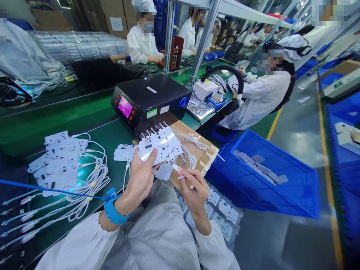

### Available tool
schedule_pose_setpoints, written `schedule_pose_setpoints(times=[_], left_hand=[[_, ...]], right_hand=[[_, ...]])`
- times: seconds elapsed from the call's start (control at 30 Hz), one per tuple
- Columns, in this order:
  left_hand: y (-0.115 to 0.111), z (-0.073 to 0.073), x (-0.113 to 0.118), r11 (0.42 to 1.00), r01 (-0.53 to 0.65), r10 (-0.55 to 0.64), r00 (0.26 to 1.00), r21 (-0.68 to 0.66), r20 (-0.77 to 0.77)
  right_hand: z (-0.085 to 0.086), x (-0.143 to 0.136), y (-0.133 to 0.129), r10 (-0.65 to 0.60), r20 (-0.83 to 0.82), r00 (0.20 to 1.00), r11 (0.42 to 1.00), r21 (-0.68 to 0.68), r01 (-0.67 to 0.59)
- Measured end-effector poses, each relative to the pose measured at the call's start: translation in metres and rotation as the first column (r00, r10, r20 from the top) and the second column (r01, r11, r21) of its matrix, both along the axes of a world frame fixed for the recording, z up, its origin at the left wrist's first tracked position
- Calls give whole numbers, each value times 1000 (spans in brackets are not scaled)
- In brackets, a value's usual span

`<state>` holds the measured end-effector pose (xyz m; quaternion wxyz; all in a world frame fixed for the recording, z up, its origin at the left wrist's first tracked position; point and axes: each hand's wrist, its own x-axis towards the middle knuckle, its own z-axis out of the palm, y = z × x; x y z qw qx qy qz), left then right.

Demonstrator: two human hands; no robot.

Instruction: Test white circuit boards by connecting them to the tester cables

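Observation:
My left hand (142,174) is closed on a white circuit board (163,144), thumb on its upper face. Several metal connectors stick out along the board's far edge. At the board's near right corner, my right hand (195,187) pinches a white cable plug (177,169); whether the plug is seated in the board I cannot tell. Another white board (123,152) lies to the left of the held one, partly covered. White cables (194,146) run over a cardboard box (206,159) behind my right hand. A blue wrist strap (115,208) circles my left wrist.
More white boards (60,161) lie in a pile at left, beside coiled white cables (92,187). A black instrument with a lit screen (125,107) stands ahead. To the right is a blue bin (292,191). Trays of boards (225,213) sit low by my right forearm. Co-workers sit beyond.

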<state>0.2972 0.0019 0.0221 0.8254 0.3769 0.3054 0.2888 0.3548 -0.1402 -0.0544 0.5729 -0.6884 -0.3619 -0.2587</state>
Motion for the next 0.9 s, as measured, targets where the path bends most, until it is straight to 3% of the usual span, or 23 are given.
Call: schedule_pose_setpoints(times=[0.3, 0.67, 0.73, 0.8, 0.9], left_hand=[[-10, -1, 4, 998, -41, 39, 998, 51, 42], [-25, -10, 6, 960, -114, 108, 993, 255, 39], [-24, -11, 7, 955, -119, 114, 993, 271, 33], [-23, -12, 8, 956, -116, 110, 993, 270, 38], [-21, -15, 8, 958, -114, 111, 993, 262, 28]], right_hand=[[-3, -3, 4, -91, -24, 996, 996, 7, 92], [-9, -16, 18, -177, -135, 975, 976, 103, 191], [-8, -15, 17, -135, -191, 972, 983, 99, 156], [-5, -11, 11, -15, -335, 942, 996, 74, 43], [0, 5, -8, 187, -629, 754, 982, 139, -127]])
